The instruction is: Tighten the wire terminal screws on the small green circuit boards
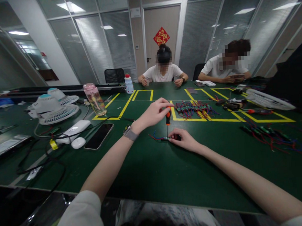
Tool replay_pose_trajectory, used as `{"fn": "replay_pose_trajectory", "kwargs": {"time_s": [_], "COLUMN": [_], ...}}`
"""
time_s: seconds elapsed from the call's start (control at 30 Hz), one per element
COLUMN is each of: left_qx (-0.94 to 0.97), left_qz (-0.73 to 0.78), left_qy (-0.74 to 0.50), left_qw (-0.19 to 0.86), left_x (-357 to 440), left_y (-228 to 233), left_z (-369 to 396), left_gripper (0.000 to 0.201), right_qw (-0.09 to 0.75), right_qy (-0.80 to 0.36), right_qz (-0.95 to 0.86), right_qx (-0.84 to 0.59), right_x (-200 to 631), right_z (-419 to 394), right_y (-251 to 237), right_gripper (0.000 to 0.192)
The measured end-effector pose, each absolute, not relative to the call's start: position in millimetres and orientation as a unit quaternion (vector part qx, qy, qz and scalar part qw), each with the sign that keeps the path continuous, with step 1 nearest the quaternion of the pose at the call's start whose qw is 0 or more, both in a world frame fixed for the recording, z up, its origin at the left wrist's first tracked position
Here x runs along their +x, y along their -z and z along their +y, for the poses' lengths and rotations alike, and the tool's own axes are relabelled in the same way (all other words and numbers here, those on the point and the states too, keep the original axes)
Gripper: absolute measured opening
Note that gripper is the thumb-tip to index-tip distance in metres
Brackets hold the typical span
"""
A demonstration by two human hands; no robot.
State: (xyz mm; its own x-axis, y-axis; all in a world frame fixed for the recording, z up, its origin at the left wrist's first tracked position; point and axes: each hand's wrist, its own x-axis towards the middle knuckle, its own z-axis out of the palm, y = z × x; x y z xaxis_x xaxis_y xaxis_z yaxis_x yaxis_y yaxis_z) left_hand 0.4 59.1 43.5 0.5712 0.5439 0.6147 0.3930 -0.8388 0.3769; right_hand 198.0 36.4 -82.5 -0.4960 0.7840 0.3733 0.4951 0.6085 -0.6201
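Standing upright, the screwdriver (pixel 167 120) is pinched at its orange handle by the left hand (pixel 153 113), tip down on a small wired board (pixel 165 138). That board is pressed flat by the right hand's (pixel 185 140) fingertips, directly below the left.

Hidden under the fingers, lost in the distance

The right hand (pixel 185 140) covers most of the small wired part (pixel 165 138); the screwdriver (pixel 167 120) tip is too small to tell, and the wire pile (pixel 196 109) perhaps holds similar parts.
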Motion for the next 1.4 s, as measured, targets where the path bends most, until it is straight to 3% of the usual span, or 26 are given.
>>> {"fn": "replay_pose_trajectory", "kwargs": {"time_s": [0.43,0.67,0.9,1.13,1.4], "left_qx": [0.869,0.872,0.878,0.888,0.865], "left_qz": [0.275,0.314,0.283,0.240,0.311], "left_qy": [-0.392,-0.374,-0.376,-0.375,-0.383], "left_qw": [0.122,0.018,0.085,0.117,0.086], "left_x": [0.4,2.1,3.3,2.0,0.8], "left_y": [-46.4,-42.6,-43.0,-43.5,-43.9], "left_z": [54.8,53.7,54.2,55.8,56.9], "left_gripper": [0.021,0.031,0.022,0.027,0.027], "right_qw": [0.326,0.327,0.325,0.328,0.330], "right_qy": [-0.223,-0.223,-0.221,-0.229,-0.224], "right_qz": [-0.835,-0.833,-0.833,-0.830,-0.833], "right_qx": [-0.382,-0.386,-0.388,-0.388,-0.384], "right_x": [197.3,197.6,197.4,197.5,197.2], "right_z": [35.5,35.8,35.6,35.9,36.6], "right_y": [81.7,82.0,82.1,83.3,83.2], "right_gripper": [0.011,0.010,0.010,0.010,0.009]}}
